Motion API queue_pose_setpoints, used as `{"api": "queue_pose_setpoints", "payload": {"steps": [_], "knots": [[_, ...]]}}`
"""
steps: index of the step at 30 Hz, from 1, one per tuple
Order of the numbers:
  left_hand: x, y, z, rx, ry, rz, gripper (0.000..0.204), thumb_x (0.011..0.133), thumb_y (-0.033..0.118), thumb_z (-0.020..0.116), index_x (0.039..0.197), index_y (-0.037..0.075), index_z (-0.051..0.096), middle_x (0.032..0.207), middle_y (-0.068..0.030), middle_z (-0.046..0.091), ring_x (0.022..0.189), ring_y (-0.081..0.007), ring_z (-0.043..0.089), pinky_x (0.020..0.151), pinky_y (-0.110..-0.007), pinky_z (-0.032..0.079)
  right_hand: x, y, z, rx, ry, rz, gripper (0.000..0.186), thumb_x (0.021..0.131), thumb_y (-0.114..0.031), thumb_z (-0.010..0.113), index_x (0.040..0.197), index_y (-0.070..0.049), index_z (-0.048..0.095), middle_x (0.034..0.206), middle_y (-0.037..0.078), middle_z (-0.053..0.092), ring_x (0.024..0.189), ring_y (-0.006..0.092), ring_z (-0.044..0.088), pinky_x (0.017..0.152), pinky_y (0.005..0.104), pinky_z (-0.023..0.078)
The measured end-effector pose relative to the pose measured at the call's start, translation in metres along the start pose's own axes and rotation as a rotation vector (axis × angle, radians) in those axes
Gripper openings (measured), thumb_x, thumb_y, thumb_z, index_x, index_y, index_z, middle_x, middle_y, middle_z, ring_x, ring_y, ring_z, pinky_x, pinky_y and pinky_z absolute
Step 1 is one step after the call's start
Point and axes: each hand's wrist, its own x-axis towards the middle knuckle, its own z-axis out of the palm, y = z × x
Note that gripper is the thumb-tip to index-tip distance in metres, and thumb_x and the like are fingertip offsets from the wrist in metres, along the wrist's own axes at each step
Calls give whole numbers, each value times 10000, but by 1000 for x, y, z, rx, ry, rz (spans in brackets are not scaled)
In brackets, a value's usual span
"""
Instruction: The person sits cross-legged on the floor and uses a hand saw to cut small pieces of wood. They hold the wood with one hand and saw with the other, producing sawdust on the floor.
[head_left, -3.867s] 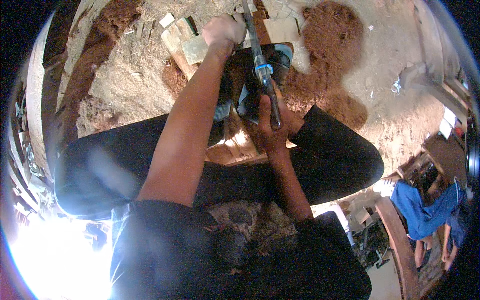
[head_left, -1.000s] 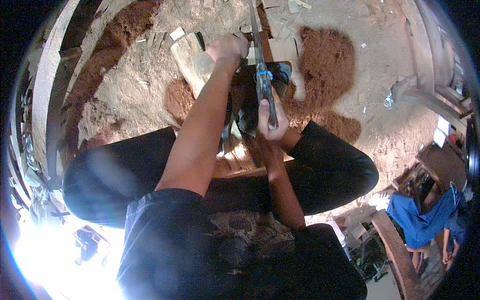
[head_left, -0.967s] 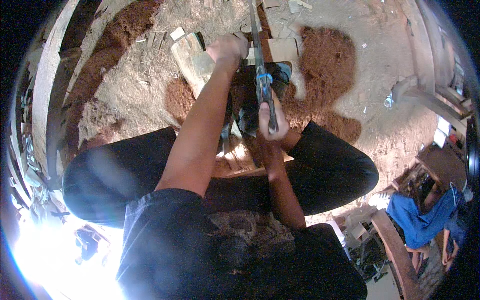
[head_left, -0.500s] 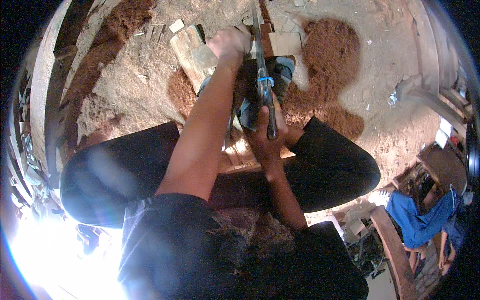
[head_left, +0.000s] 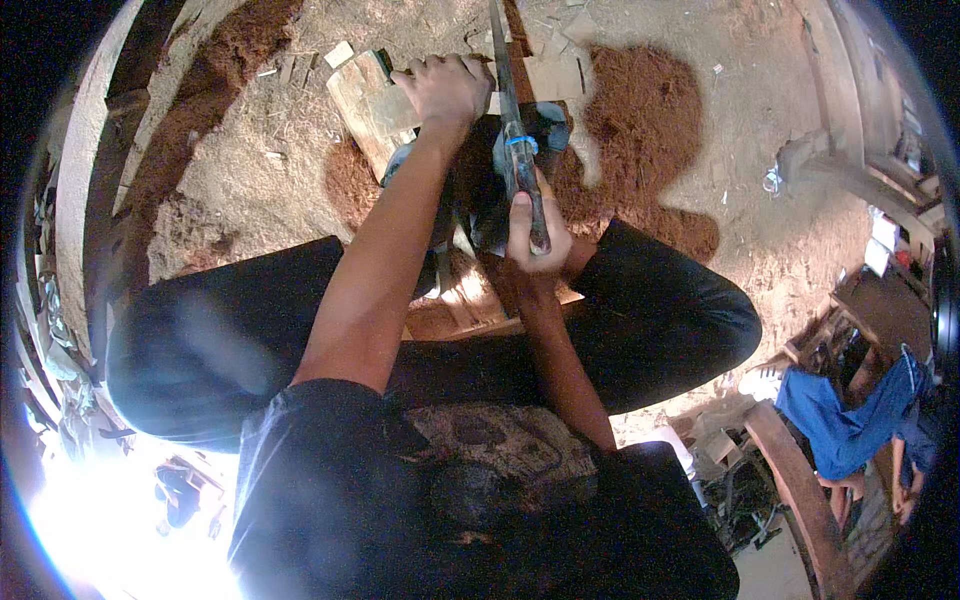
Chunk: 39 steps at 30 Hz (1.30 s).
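Long narrow-bladed tool (head_left: 513,125) seen upper centre, blade running to twelve o'clock, blue band round its neck. Its handle is closed in by the right hand (head_left: 555,238), between one and two o'clock, thumb laid along it. The blade is passed just beside the left hand (head_left: 447,92), between eleven and twelve: palm down, fingers half curled; whether anything is gripped beneath cannot be told. Pale wooden board (head_left: 362,108) noted at eleven. Pale graphic (head_left: 505,445) borne on dark shirt (head_left: 330,500), toward six. Blue garment (head_left: 850,420) worn by another person, between three and four.
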Motion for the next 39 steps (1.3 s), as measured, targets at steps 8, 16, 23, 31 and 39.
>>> {"api": "queue_pose_setpoints", "payload": {"steps": [8, 16, 23, 31, 39], "knots": [[-1, 13, -1, -47, 57, -34, 537, 945, 362, 354, 977, 10, 758, 1075, -228, 706, 1142, -408, 575, 1086, -608, 229, 6, 12, -5, -36, 29, -109, 417, 1011, -227, 570, 1341, 28, 563, 944, 78, 668, 795, 111, 589, 733, 254, 493], [11, 7, 3, -89, 90, -103, 527, 939, 342, 364, 885, 15, 773, 936, -206, 737, 1043, -398, 627, 1093, -587, 230, 29, 25, 3, 64, 17, -68, 327, 1022, -190, 564, 1271, 12, 625, 688, -79, 509, 581, 23, 422, 512, 203, 335], [0, 14, 0, -46, 45, -57, 528, 952, 337, 351, 940, 5, 761, 1051, -221, 718, 1156, -415, 571, 1102, -602, 212, 21, 19, 10, -51, 0, -15, 408, 1005, -200, 526, 1316, 63, 560, 1155, 203, 682, 1026, 273, 667, 912, 347, 507], [1, 15, 3, -24, 84, -46, 523, 952, 320, 344, 942, 4, 759, 1064, -213, 718, 1166, -403, 564, 1088, -604, 213, -12, 21, 10, -154, -1, -54, 411, 1049, -254, 467, 1297, 66, 535, 957, 115, 641, 798, 167, 568, 747, 311, 492], [5, 12, 7, -7, 71, -42, 496, 931, 328, 384, 904, 8, 762, 1033, -198, 725, 1102, -393, 586, 1058, -598, 238, -17, 39, 26, -141, 35, -57, 465, 1055, -247, 466, 1402, 63, 460, 963, 106, 643, 799, 137, 562, 728, 281, 483]]}}
